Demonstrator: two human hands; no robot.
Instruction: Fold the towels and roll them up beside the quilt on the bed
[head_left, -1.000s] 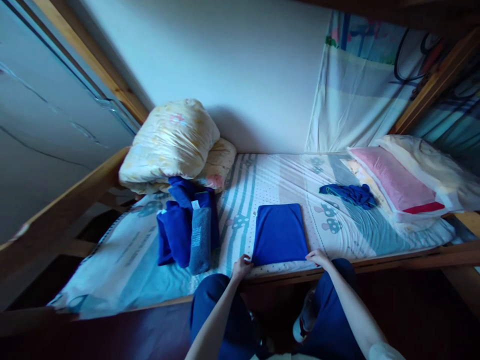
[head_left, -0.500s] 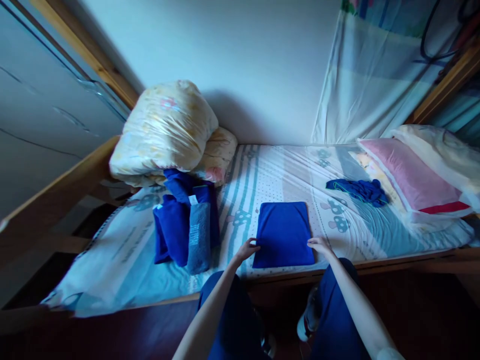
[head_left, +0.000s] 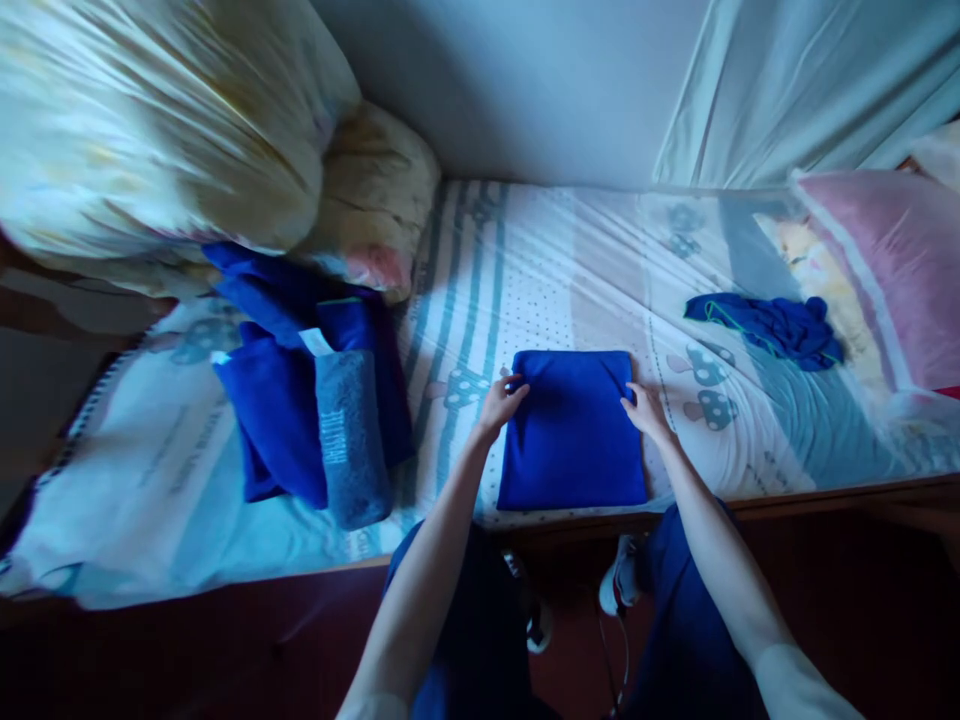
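A blue cloth (head_left: 574,435) lies flat as a rectangle near the front edge of the bed. My left hand (head_left: 502,402) is at its left side, thumb and fingers slightly apart at the upper part of the edge. At the opposite edge is my right hand (head_left: 643,408), its fingertips touching the cloth's right side with a small gap between thumb and finger. Whether either hand pinches the fabric is too small to tell.
Rolled blue cloths (head_left: 285,420) and a rolled grey-blue towel (head_left: 351,440) lie left, below a large cream bundle (head_left: 172,130). A crumpled blue cloth (head_left: 772,325) lies right, beside a pink pillow (head_left: 892,260). The bed's sheet (head_left: 555,250) is patterned.
The view has come closer and tilted down. Both hands have moved up along the cloth's sides, from its lower part toward its far corners. The cloth remains flat.
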